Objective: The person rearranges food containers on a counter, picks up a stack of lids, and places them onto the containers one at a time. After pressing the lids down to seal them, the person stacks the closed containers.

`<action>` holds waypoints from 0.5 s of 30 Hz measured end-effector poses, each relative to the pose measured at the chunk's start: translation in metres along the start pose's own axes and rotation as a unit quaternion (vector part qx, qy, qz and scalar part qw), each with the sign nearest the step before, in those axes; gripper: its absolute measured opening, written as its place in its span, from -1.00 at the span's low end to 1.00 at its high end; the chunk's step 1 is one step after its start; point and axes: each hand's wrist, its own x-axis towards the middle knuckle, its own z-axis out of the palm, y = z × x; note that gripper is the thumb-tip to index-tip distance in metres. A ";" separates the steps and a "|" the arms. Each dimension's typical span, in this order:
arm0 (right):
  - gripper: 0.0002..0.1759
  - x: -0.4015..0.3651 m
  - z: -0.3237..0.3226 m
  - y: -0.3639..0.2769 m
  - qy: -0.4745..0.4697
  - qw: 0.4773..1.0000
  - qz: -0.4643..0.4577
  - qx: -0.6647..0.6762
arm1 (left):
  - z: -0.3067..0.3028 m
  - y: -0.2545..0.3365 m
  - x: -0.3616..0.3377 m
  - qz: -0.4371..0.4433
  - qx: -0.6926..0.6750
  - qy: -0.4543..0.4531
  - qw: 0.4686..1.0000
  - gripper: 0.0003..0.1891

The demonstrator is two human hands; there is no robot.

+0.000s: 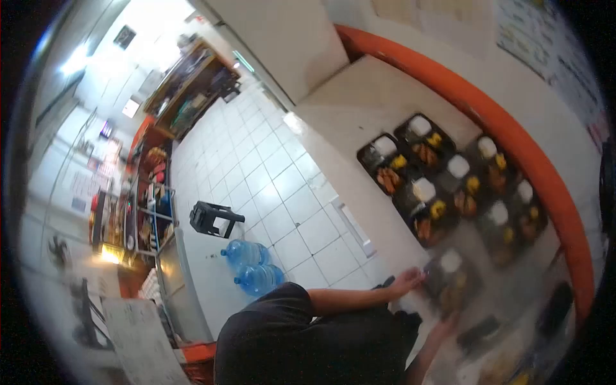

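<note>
A black meal tray [443, 292] with rice, something yellow and browned food is blurred in front of me at the near side of the counter. My left hand [407, 282] is at one corner of it, fingers closed on the rim. At the tray's lower edge, my right hand [447, 324] grips it too, though motion smears those fingers. Several similar filled trays stand in rows farther along the counter, among them one tray [388, 179] at the outer end and another tray [423, 240] nearer my hands. Clear lids seem to cover some of them.
The pale counter [346, 96] runs along a wall with an orange band [462, 96]. Dark blurred items [478, 337] lie to my right. On the tiled floor behind are blue water bottles [260, 279] and a black stool [215, 219]. Shelves [151, 212] stand beyond.
</note>
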 end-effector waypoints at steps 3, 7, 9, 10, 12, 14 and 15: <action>-0.27 0.012 -0.014 0.028 0.017 0.999 0.034 0.017 | -0.007 0.005 0.002 -0.037 -0.042 -0.050 0.997 -0.65; -0.29 0.010 -0.024 0.037 0.028 0.998 0.021 -0.043 | -0.014 0.000 -0.003 -0.030 -0.094 -0.082 0.992 -0.67; -0.33 0.002 -0.030 0.037 0.031 0.996 -0.003 -0.080 | -0.027 -0.005 -0.001 0.004 -0.012 -0.117 0.993 -0.67; -0.35 -0.007 -0.024 0.017 0.023 0.999 0.035 -0.025 | -0.035 -0.011 0.001 0.021 0.027 -0.116 0.993 -0.67; -0.40 -0.025 -0.014 -0.002 0.057 0.994 0.089 0.022 | -0.047 -0.010 -0.001 0.033 0.098 -0.138 0.985 -0.65; -0.35 -0.022 -0.026 -0.001 -0.030 0.996 0.071 -0.043 | -0.049 0.012 0.006 0.039 0.328 -0.146 0.933 -0.44; -0.32 -0.023 -0.033 -0.004 -0.059 0.992 0.081 -0.071 | -0.064 0.000 0.019 0.168 0.424 -0.139 0.879 -0.43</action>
